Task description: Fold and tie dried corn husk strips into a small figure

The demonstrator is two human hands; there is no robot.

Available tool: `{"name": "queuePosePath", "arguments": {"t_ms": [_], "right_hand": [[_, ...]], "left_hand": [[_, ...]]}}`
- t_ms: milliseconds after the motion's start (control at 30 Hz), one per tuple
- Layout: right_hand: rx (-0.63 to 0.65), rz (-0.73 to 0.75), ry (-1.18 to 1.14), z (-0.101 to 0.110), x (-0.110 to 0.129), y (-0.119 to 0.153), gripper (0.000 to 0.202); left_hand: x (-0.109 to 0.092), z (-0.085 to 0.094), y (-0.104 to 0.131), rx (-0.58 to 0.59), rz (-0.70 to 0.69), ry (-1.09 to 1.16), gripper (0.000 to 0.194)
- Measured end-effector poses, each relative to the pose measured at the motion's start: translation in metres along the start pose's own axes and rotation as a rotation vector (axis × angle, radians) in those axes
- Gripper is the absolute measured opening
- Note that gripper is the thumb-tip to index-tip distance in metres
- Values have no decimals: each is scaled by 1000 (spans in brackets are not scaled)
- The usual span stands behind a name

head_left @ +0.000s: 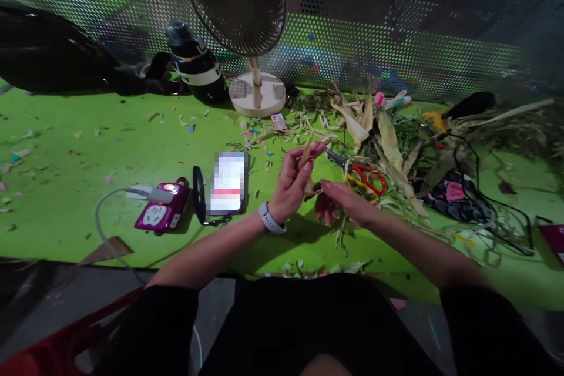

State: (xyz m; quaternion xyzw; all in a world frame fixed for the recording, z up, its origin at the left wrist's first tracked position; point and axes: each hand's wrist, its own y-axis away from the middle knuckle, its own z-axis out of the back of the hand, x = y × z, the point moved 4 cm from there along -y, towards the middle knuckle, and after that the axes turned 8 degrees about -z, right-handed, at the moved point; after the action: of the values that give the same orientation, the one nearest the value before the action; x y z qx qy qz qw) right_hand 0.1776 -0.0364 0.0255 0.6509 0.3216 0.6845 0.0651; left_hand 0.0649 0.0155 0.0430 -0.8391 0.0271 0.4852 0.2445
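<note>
A dried corn husk strip [306, 154] stands upright in my left hand [288, 183], pinched between thumb and fingers. My right hand [346, 201] is curled at the strip's lower end, thumb and forefinger closed on it; the exact grip is partly hidden. Just beyond my right hand lie scissors with red and yellow handles [379, 181]. More dried corn husks [388, 140] are heaped behind the scissors, with shreds scattered around. A pale watch band circles my left wrist.
A lit phone [228, 183] and a purple power strip [163, 210] with a white cable lie left. A fan [258, 97] and a dark bottle [198, 67] stand at the back, before a perforated metal panel [396, 41]. A black cord [502, 200] and patterned pouch [467, 202] lie right.
</note>
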Motion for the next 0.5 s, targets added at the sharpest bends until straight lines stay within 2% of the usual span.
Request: {"name": "queuePosePath", "arguments": {"t_ms": [67,133,300,500], "right_hand": [[79,-47,-134,-10,4,-10,46],[63,-35,-184,-11,8,-15,40],[-201,154,-64,7,17,-12,28],[-367,192,125,31,14,-9,23]], "left_hand": [[-1,0,-1,-1,4,-6,20],[0,4,-5,-10,17,-9,20],[6,20,-18,-104,108,-15,26],[10,32,-24,-134,279,-173,34]]}}
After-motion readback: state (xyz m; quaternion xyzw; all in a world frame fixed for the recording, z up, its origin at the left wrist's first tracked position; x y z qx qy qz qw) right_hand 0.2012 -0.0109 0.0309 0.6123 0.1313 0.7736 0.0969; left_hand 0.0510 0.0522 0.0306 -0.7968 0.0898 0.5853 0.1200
